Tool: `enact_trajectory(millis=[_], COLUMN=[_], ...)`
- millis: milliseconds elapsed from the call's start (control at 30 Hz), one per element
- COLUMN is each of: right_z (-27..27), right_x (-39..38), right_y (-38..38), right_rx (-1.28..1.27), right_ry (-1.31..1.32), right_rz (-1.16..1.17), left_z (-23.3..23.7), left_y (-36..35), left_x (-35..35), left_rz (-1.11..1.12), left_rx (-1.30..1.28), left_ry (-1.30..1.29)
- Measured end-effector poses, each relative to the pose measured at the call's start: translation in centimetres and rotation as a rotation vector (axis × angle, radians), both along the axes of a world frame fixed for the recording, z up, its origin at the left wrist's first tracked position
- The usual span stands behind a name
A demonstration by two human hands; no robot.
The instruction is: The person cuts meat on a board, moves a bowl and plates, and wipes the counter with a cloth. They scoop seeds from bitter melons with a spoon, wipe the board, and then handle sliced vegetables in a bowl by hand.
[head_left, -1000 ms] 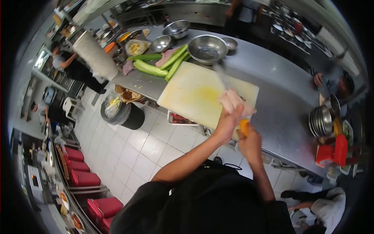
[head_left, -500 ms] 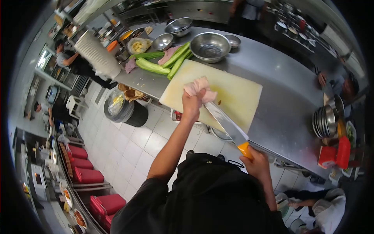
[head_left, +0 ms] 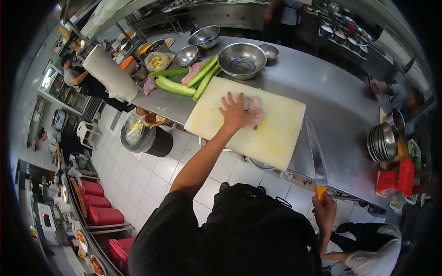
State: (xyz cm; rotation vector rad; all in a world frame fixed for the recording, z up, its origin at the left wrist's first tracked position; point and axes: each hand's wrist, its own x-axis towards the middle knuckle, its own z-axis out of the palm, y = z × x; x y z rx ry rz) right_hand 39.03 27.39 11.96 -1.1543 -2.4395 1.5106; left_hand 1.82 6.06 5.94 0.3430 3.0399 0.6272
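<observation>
Left hand (head_left: 235,112) on wad (head_left: 253,103), knife (head_left: 315,149) in right hand (head_left: 326,212)

The left hand (head_left: 235,112) lies flat, fingers spread, arm stretched forward; the right hand (head_left: 325,212) is fisted low.

Steel bowl (head_left: 242,60) beside green cucumbers (head_left: 177,86) (bin (head_left: 146,135) below the counter (head_left: 336,106))

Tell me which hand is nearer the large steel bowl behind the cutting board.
Left. The left hand lies on the cutting board, just short of the large steel bowl; the right hand grips a knife off the board, much farther back.
</observation>
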Motion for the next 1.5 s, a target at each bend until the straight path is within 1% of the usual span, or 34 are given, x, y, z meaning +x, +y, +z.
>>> enact_trajectory(millis=[67, 100, 200, 267, 300, 367, 400, 500, 567, 600, 667, 700, 733, 767, 800, 833, 900, 967, 1033, 1067, 1100, 1133, 1167, 1233, 1267, 1300, 1333, 1400, 1467, 1500], right_z=[-0.8, -1.2, -3.1, -4.7, -4.6, -4.0, -3.8, -3.5, -2.9, -2.6, -3.9, -4.8, -5.3, -5.5, -5.7, -6.0, -6.8, -8.0, -10.0, -10.7, -10.6, -10.8, -11.9, -12.6, -12.3, -11.8, -9.9, -4.0, -0.3, 1.8], right_x=[-0.4, -0.7, -2.4, -3.1, -3.5, -4.2, -4.5, -4.8, -4.4, -4.3, -3.4, -2.4, -2.0, -2.4, -2.8, -3.6, -5.9, -8.1, -9.7, -10.4, -10.9, -11.3, -11.9, -12.7, -12.9, -12.6, -11.6, -9.0, -4.1, -0.6], right_y=[0.0, 0.0, 0.3, 1.0, 1.4, 1.9, 1.9, 2.1, 2.2, 2.6, 4.0, 4.4, 4.7, 5.3, 6.0, 6.4, 8.1, 9.6, 10.3, 11.2, 11.7, 11.5, 11.7, 11.9, 11.9, 12.3, 12.8, 12.8, 15.3, 17.1], right_rx=[-0.027, 0.004, 0.086, 0.124, 0.116, 0.101, 0.079, 0.121, 0.124, 0.128, 0.292, 0.373, 0.439, 0.51, 0.581, 0.559, 0.555, 0.59, 0.622, 0.642, 0.657, 0.658, 0.683, 0.763, 0.817, 0.873, 0.791, 0.626, 0.662, 0.611], right_ry=[0.005, 0.011, 0.041, 0.047, 0.037, 0.011, 0.02, 0.056, 0.016, 0.007, 0.049, 0.059, 0.048, 0.038, 0.024, -0.015, -0.068, -0.07, -0.019, 0.017, 0.001, -0.024, 0.029, 0.097, 0.109, 0.124, 0.151, 0.218, 0.266, 0.282], right_rz=[0.021, 0.023, 0.003, -0.043, -0.025, 0.006, -0.018, -0.039, -0.053, -0.066, -0.03, -0.017, -0.001, 0.007, 0.003, -0.024, -0.069, -0.074, -0.068, -0.069, -0.068, -0.049, -0.073, -0.089, -0.092, -0.094, -0.074, -0.011, -0.067, -0.169], left_z=[-1.0, -1.4, -2.4, -3.7, -4.4, -5.9, -6.1, -5.1, -6.0, -4.2, -1.1, 0.3, 0.5, 3.8, 5.4, 6.5, 8.2, 8.7, 7.3, 6.2, 4.2, 0.9, -2.2, -5.2, -5.6, -5.4, -5.4, -5.6, -4.3, -3.5], left_y=[0.6, 0.9, 1.0, 0.2, -0.3, -1.8, -2.1, -5.0, -9.3, -11.5, -16.1, -18.1, -19.7, -19.1, -18.9, -18.4, -15.4, -11.4, -7.7, -6.4, -4.8, -3.8, -3.3, -2.4, -2.0, -1.7, -1.5, -1.8, -1.9, -1.8], left_x=[-0.3, -0.3, -0.8, -1.8, -2.2, -2.5, -2.8, -1.7, -0.8, 0.6, 1.6, 1.7, 1.1, 2.1, 2.0, 1.4, 0.1, -0.4, -1.3, -2.4, -3.0, -4.0, -4.8, -2.6, -1.0, 0.1, 0.4, 0.5, 0.5, 0.6], left_rz=[-0.079, -0.12, -0.092, -0.13, -0.151, -0.179, -0.2, -0.222, -0.223, -0.127, -0.078, -0.101, 0.018, 0.02, 0.039, 0.05, 0.005, -0.123, -0.149, -0.225, -0.293, -0.365, -0.424, -0.588, -0.536, -0.481, -0.499, -0.508, -0.639, -0.704], left_rx=[-0.019, -0.025, -0.078, 0.059, 0.126, 0.131, 0.139, 0.221, 0.147, 0.099, -0.16, -0.162, -0.248, -0.264, -0.225, -0.174, 0.035, 0.319, 0.279, 0.264, 0.255, 0.248, 0.223, 0.18, 0.223, 0.266, 0.301, 0.369, 0.387, 0.393], left_ry=[0.025, 0.038, 0.074, 0.089, 0.094, 0.211, 0.277, 0.275, 0.345, 0.307, 0.217, 0.227, 0.177, 0.239, 0.311, 0.382, 0.422, 0.362, 0.346, 0.313, 0.279, 0.215, 0.148, 0.256, 0.306, 0.357, 0.403, 0.499, 0.453, 0.43])
